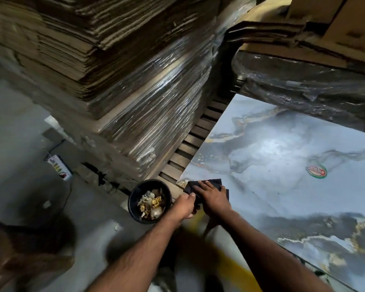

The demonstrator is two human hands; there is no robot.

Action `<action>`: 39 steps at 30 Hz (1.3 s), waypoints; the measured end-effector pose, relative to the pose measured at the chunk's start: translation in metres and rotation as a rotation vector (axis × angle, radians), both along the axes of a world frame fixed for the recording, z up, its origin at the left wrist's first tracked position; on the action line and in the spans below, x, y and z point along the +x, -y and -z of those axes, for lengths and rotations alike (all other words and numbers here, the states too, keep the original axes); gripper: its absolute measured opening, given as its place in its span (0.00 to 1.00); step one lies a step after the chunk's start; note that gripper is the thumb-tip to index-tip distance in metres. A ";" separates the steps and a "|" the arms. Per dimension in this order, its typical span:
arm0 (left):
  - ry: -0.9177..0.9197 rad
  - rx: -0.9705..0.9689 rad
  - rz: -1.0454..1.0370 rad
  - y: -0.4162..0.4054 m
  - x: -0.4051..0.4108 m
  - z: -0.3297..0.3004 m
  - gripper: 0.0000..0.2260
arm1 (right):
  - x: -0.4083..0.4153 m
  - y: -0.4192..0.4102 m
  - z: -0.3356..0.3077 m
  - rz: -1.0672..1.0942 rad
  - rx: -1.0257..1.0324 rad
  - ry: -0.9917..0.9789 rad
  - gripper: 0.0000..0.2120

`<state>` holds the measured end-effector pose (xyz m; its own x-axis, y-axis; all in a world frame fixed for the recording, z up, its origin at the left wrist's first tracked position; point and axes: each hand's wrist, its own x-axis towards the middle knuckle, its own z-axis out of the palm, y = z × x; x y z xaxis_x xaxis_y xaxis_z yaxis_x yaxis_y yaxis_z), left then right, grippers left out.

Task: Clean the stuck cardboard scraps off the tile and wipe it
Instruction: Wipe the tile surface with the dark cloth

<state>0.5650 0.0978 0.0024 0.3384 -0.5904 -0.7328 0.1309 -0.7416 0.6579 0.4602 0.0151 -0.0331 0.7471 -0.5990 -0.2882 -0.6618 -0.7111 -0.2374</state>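
A large glossy grey marbled tile (pixel 282 157) lies flat at the right, with a round red and green sticker (pixel 316 171) on it. At its near left corner a patch of stuck cardboard scraps (pixel 182 183) shows. My right hand (pixel 212 197) lies flat on a dark cloth (pixel 207 184) right beside that patch, fingers spread on the cloth. My left hand (pixel 184 205) is at the tile's edge, fingers curled on the cloth's near corner. A black bucket (pixel 133 199) holding torn scraps stands on the floor just left of my left hand.
A tall stack of wrapped flat cardboard (pixel 135 91) rises to the left of the tile on a wooden pallet (pixel 190 144). More wrapped goods (pixel 303 81) border the tile's far edge. A white power strip (pixel 58 166) with a cable lies on the grey floor.
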 end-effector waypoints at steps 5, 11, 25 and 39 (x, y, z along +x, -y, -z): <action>0.075 -0.112 -0.097 -0.040 -0.002 -0.017 0.11 | -0.032 -0.006 -0.032 0.496 0.650 0.746 0.19; 0.197 -0.324 -0.284 -0.099 0.009 -0.023 0.15 | -0.024 -0.036 -0.061 0.892 1.362 0.861 0.08; 0.305 -0.185 -0.675 -0.297 0.030 -0.001 0.18 | 0.084 -0.212 -0.045 0.583 1.691 0.406 0.18; 0.208 0.158 -0.917 -0.542 0.046 0.098 0.14 | 0.178 -0.448 0.039 -0.073 0.878 -0.039 0.18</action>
